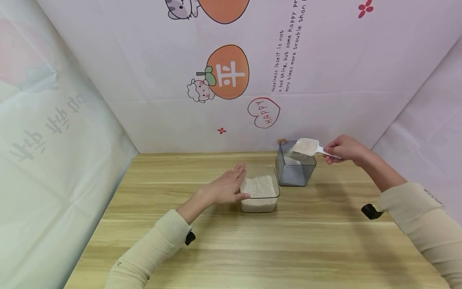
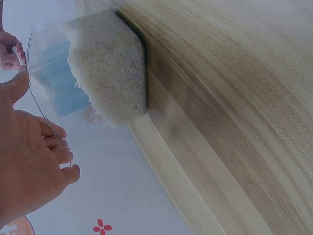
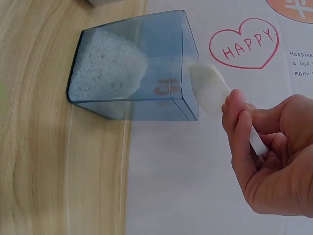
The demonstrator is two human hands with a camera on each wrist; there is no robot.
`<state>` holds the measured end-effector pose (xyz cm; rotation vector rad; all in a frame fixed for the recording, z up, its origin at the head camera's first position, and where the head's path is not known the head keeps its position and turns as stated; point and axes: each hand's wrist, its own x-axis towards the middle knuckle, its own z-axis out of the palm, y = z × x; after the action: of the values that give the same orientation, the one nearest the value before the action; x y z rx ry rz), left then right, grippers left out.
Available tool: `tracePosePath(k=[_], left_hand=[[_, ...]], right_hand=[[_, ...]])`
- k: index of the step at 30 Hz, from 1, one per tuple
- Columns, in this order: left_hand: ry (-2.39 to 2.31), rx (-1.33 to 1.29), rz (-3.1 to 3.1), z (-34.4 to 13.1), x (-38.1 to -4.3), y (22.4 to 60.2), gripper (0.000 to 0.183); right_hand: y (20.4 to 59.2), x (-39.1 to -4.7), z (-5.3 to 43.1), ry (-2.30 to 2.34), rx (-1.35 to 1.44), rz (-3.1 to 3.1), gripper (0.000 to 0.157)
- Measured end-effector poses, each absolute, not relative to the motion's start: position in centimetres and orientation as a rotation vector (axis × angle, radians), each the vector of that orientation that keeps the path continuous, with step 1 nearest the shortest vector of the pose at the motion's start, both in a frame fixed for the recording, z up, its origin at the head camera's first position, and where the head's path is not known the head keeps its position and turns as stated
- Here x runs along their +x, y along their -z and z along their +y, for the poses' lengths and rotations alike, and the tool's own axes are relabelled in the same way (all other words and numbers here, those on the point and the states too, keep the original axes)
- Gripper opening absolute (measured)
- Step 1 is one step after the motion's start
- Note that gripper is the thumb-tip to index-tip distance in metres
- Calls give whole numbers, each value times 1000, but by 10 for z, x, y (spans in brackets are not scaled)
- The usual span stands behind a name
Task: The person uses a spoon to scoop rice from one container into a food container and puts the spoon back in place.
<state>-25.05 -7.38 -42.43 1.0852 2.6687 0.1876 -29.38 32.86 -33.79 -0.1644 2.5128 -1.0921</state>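
Observation:
My right hand (image 1: 344, 148) pinches the handle of a white scoop (image 1: 306, 147). The scoop tilts over the mouth of a bluish see-through container (image 1: 293, 176), and grains spill off its lip while some stay in its bowl. Through that container's wall in the right wrist view, a heap of rice (image 3: 110, 66) shows at the bottom. Just left of it stands a clear square container (image 1: 258, 206), with rice (image 2: 107, 63) inside. My left hand (image 1: 225, 186) rests against this container's left side, fingers extended and thumb at the front rim, not wrapped round it.
Both containers stand on a wood-grain tabletop (image 1: 231, 249), near its back edge. Behind rises a white printed sheet (image 1: 162, 124) with cartoon pictures and lettering. Pale sheets (image 1: 47, 132) also hang at the left and right sides.

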Motion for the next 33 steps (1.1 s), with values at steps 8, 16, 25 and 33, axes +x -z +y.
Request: tracePosePath(k=[8,16,25,33], left_hand=[[-185,1080,2665,-74,-250,424,91],[-193,1078,2673,-74,-251,425,91],[-195,1079,2671,-74,-251,424,90],[-205,1083,2665,-74,-251,424,90]], right_hand=[[334,-291,322,1049,-178,2589,34],[333,-290,315,936,-215,2702,31],[334,-288,304,688,-306,2863,24],[336,-283,292,450,-361,2968,22]])
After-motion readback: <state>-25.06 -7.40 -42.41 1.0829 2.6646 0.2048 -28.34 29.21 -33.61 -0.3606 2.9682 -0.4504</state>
